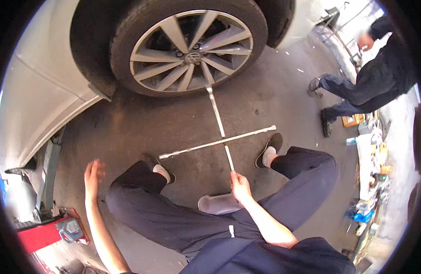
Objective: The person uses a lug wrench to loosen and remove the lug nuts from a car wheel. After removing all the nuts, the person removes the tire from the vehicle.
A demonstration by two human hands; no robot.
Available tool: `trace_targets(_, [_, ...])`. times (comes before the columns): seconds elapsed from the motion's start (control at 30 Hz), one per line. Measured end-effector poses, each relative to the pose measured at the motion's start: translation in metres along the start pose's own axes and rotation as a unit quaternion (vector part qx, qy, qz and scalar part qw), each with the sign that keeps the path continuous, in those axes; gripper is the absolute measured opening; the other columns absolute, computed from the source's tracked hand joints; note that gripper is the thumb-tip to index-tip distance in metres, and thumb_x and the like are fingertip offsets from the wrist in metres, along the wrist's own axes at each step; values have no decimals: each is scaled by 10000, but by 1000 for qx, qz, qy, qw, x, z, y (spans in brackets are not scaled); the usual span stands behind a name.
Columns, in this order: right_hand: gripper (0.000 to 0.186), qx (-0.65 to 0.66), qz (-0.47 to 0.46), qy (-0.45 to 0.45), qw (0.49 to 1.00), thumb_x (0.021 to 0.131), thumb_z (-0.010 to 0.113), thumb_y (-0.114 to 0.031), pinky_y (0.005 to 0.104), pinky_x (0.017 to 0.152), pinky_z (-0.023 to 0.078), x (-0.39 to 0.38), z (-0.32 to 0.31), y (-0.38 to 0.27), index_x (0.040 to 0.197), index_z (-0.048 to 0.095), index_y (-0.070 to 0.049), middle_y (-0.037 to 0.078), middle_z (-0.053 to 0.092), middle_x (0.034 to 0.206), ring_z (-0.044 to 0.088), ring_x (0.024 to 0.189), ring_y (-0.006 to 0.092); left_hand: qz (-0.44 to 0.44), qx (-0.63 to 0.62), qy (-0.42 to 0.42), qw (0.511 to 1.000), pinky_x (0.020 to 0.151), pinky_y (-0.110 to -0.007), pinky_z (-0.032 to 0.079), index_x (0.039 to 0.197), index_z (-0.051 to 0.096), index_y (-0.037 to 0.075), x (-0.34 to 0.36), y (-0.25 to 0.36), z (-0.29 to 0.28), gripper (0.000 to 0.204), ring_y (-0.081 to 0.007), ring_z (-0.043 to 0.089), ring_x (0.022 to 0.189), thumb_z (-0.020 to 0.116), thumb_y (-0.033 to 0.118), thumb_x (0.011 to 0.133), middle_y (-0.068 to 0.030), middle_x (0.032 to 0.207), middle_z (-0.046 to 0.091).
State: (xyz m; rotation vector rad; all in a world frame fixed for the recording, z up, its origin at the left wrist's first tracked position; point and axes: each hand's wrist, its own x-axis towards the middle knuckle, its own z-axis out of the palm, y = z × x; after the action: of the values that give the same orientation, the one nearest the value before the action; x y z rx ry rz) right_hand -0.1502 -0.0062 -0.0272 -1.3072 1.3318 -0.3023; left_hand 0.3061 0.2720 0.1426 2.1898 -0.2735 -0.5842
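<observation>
My right hand (240,187) is closed around the near arm of a silver four-way lug wrench (192,149). The wrench is held out in front of me, its cross bar spanning the space between my feet. Its far socket end overlaps the lower rim of the car wheel (192,57); whether it touches cannot be told. That wheel has a silver multi-spoke rim, a dark tyre, and bolts around the hub. Off to the left, my left hand (94,178) is raised with fingers apart, slightly blurred and holding nothing.
The pale car body (41,73) fills the upper left. A grey upright post (50,169) stands beneath it, near a red case (34,238) and grey jug (70,229). I sit on a low seat (217,204). A person (379,75) walks at right, beside cluttered supplies (365,214).
</observation>
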Motion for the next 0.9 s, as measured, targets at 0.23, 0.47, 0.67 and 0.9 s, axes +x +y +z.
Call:
trace_targets(0.23, [488,7,-67,-27,997,1070,506,-430,319,520,365,10,23,-40,765,545,-50,-32,454,614,429,560,98,196,286,-250,904,1058,-419,477,1401,561,44,-36,193,153,668,-331,617,1258,617,535,953,-205,1305,661])
trace_targets(0.47, [591,-61,26,-118,991,1043,473,-508,451,949,500,-6,-1,-113,1186,680,27,265,719,1083,688,1093,377,251,431,-225,837,803,-497,543,1020,685,36,-21,166,227,611,-417,699,904,552,628,946,-215,887,717])
trace_targets(0.67, [584,-67,3,-144,987,1048,462,-513,461,862,508,3,14,-123,1110,693,20,251,716,944,704,946,378,278,429,-139,848,733,-502,540,840,688,48,-17,160,209,556,-406,696,805,579,581,953,-201,758,689])
trace_targets(0.9, [467,46,-21,-133,990,1059,496,-465,335,584,394,13,53,-105,871,580,-45,45,546,705,507,644,152,294,449,-76,840,687,-466,551,802,690,63,-11,176,194,535,-361,706,741,625,580,924,-153,707,685])
